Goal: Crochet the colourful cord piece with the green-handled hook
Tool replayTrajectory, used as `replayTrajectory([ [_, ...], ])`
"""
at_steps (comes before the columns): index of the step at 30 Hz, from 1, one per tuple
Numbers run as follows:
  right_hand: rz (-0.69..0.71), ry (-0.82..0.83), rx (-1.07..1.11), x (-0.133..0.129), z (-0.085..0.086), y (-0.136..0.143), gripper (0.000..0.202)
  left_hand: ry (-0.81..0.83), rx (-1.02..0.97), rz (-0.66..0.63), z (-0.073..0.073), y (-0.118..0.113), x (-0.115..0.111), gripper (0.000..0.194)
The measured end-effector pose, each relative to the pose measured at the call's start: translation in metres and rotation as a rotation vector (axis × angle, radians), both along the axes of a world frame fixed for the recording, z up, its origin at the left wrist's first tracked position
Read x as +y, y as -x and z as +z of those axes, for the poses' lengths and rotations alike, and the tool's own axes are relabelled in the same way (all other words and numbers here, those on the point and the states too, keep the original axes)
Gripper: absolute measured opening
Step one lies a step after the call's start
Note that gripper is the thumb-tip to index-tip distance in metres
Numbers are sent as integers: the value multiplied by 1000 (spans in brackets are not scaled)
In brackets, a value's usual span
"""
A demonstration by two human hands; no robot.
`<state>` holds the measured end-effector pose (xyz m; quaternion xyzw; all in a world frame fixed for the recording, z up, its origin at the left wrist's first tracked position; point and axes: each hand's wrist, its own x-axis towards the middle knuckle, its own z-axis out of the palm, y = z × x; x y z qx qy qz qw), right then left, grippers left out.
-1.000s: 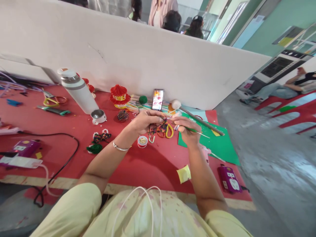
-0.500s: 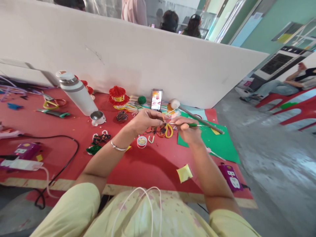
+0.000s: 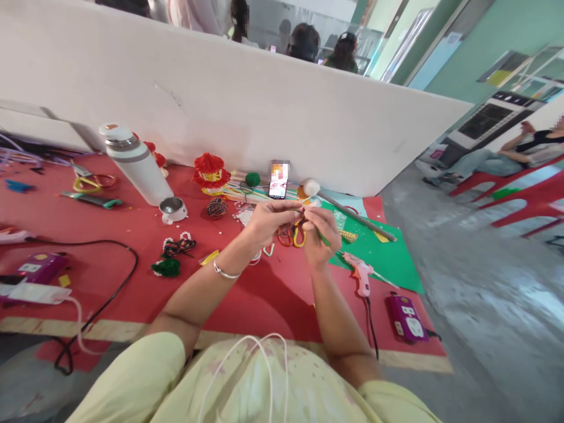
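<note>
My left hand pinches a small bit of dark yarn between thumb and fingertips; its exact shape is too small to tell. Close against it, my right hand is closed around a crochet hook, whose green handle shows between the fingers. The hook's tip is hidden at the fingertips. Below the hands lie scissors with red and yellow handles. A spool is partly covered by my left wrist. A ball of dark multicoloured yarn rests to the left.
A phone leans against the white partition. To the left stand a white flask and a metal cup. On the right are a pink glue gun, a green sheet and a purple box.
My right hand has turned more upright and moved left, closer to my left hand. The hook's shaft no longer shows. The glue gun is uncovered, and the yellow packet is now hidden by my forearm.
</note>
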<state>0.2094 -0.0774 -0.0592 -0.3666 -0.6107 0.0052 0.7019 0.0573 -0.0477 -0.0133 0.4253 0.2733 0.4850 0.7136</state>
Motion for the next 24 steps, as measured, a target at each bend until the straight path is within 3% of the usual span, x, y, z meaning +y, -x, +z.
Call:
replayTrajectory([
  [3, 251, 171, 239, 12, 0, -4, 37, 10, -22, -177, 6, 14, 9, 30],
  [5, 453, 300, 279, 21, 4, -16, 44, -31, 12, -249, 9, 24, 12, 27],
  [7, 620, 387, 187, 27, 12, -32, 43, -105, 57, -256, 9, 30, 15, 24],
  [9, 695, 440, 33, 29, 26, -49, 36, -180, 112, -227, 7, 32, 16, 22],
  [12, 706, 472, -189, 28, 50, -65, 22, -236, 182, -199, 3, 31, 19, 23],
  [15, 686, 497, -270, 25, 68, -69, 14, -252, 239, -155, 2, 28, 21, 24],
  [24, 599, 541, -336, 22, 72, -70, 11, -322, 390, -31, 4, 25, 23, 24],
])
